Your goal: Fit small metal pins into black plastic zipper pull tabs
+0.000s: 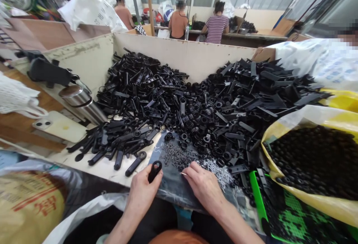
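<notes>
My left hand [144, 188] is closed around a black plastic handle part [154, 171], its ringed end pointing up between thumb and fingers. To the right, the fingertips of my right hand [205, 186] pinch a small metal pin [184, 174], its light tip sticking out to the left. Just beyond that hand lie a pile of silvery pins [220, 173] and a pile of small grey screw-like pieces [175, 154] on a dark sheet [175, 184]. One similar black handle part [136, 163] rests on the board left of my left hand, beside several others heaped together [120, 139].
Big heaps of black plastic parts [156, 87] fill the walled bench. A steel flask [84, 102] and a phone [60, 126] stand at the left. A yellow sack [268, 136] of black pieces and a green basket [257, 195] are on the right. People sit farther back.
</notes>
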Demonstrator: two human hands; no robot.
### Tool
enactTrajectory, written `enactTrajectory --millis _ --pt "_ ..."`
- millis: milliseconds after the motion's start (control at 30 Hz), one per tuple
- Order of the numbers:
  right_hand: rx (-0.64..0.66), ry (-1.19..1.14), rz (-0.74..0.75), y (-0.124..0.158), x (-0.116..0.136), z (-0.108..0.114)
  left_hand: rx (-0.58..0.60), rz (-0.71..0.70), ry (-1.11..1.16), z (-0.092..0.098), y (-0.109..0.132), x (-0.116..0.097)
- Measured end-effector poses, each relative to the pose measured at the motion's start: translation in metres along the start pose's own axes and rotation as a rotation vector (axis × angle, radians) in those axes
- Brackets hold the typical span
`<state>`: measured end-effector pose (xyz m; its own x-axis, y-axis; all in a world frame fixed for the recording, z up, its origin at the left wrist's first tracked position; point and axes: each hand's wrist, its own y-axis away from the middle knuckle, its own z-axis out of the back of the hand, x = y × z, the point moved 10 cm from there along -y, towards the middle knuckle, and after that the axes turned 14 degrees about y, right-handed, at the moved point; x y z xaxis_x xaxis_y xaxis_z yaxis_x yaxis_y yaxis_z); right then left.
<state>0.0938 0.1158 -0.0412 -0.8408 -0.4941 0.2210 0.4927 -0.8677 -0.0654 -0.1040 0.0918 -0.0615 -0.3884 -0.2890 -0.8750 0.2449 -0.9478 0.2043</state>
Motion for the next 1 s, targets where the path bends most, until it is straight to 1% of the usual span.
enactTrajectory --millis 67,133,200,267,367,433,533,633,700,767,867,933,1000 --pt "-0.003 0.057 0.069 0.001 0.004 -0.001 -0.053 -0.005 -0.053 0.013 -0.003 -0.003" --pt "-0.021 0.104 0.151 0.002 0.008 0.000 -0.077 -0.019 -0.105 0.019 -0.006 -0.009" --pt "-0.047 0.080 0.196 0.004 0.009 0.002 -0.056 -0.045 -0.151 0.017 -0.009 -0.016" --pt "-0.068 -0.006 0.186 0.004 0.005 0.006 -0.009 -0.082 -0.193 0.007 -0.011 -0.021" --pt "-0.077 -0.172 0.116 0.006 -0.003 0.009 0.047 -0.126 -0.248 -0.009 -0.013 -0.025" --pt "-0.086 -0.292 0.062 0.008 -0.005 0.012 0.063 -0.138 -0.272 -0.016 -0.014 -0.026" --pt "-0.114 -0.480 -0.037 0.012 -0.007 0.012 0.079 -0.149 -0.279 -0.021 -0.014 -0.027" --pt "-0.121 -0.650 -0.212 0.015 -0.011 0.002 0.091 -0.165 -0.243 -0.022 -0.014 -0.028" --pt "-0.115 -0.814 -0.345 0.015 -0.014 -0.009 0.097 -0.168 -0.192 -0.022 -0.013 -0.028" --pt "-0.122 -1.024 -0.448 0.013 -0.012 -0.018 0.102 -0.151 -0.116 -0.023 -0.010 -0.026" --pt "-0.143 -1.232 -0.533 0.010 -0.005 -0.023 0.110 -0.080 0.027 -0.025 -0.001 -0.022" --pt "-0.155 -1.277 -0.553 0.008 -0.001 -0.022 0.136 0.056 0.267 -0.030 0.010 -0.015" --pt "-0.168 -1.297 -0.547 0.007 0.002 -0.019 0.175 0.225 0.614 -0.040 0.022 -0.009"
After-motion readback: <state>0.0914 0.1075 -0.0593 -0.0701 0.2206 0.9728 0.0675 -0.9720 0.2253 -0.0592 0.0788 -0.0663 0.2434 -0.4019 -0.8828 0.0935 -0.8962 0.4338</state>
